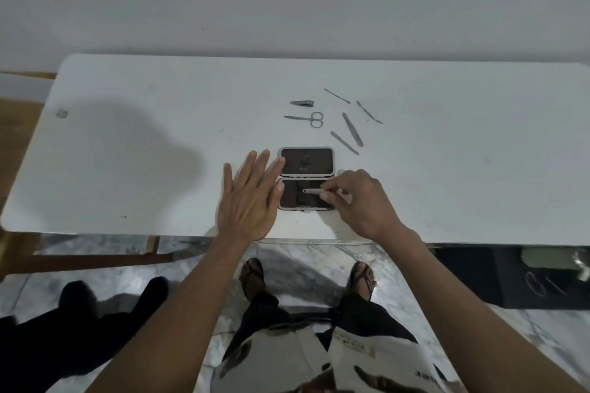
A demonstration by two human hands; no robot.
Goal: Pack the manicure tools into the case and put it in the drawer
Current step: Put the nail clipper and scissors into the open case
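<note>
A small manicure case [307,162] lies open on the white table [127,143], its two dark-lined halves one behind the other. My right hand [357,201] pinches a slim metal tool [314,191] and holds it over the near half. My left hand [252,195] lies flat with straight fingers, its fingertips touching the case's left edge. Behind the case lie loose tools: a nail clipper [302,103], small scissors [306,119], and several thin metal sticks [352,129].
The table's near edge runs just below my hands. A dark open compartment [510,274] with objects inside shows under the table at the right. Wooden furniture [19,99] stands at the left. My sandalled feet [252,274] are on marble floor.
</note>
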